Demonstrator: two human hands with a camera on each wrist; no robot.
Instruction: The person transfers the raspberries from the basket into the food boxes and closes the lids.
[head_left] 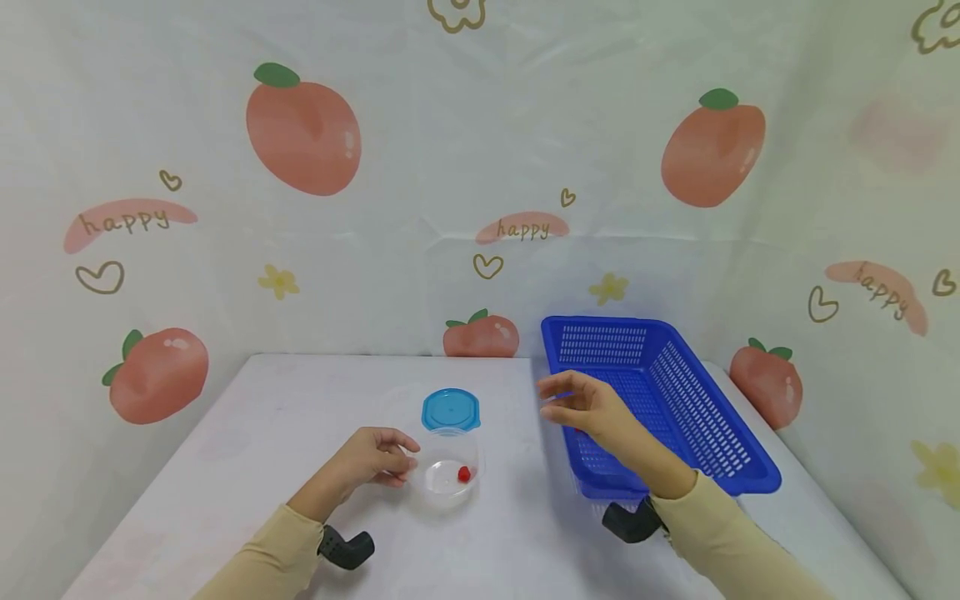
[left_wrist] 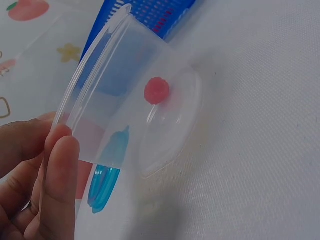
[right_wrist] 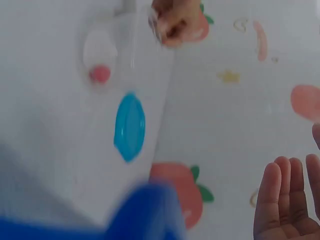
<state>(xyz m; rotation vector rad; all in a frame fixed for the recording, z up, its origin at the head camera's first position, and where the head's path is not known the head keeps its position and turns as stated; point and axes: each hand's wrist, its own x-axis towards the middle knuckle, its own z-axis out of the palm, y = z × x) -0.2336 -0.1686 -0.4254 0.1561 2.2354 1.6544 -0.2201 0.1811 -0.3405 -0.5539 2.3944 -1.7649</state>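
A clear round plastic container [head_left: 442, 477] stands on the table with a small red bumpy ball, raspberry-like [left_wrist: 157, 90], inside. My left hand [head_left: 372, 457] is at its left side, thumb and fingers pinching the rim [left_wrist: 75, 95]. Behind the container lies a blue lid [head_left: 451, 409]. Above the left side of a blue slotted basket [head_left: 720, 417] is my right hand [head_left: 588, 404], its thumb apart from the fingers and nothing between them. Straight fingers [right_wrist: 270, 195] of that hand show in the right wrist view.
Something red [left_wrist: 162, 21] shows through the basket's slots in the left wrist view, and a bit of red [head_left: 580, 431] peeks out under my right hand. A patterned cloth wall [head_left: 390, 275] stands behind the white table [head_left: 300, 417].
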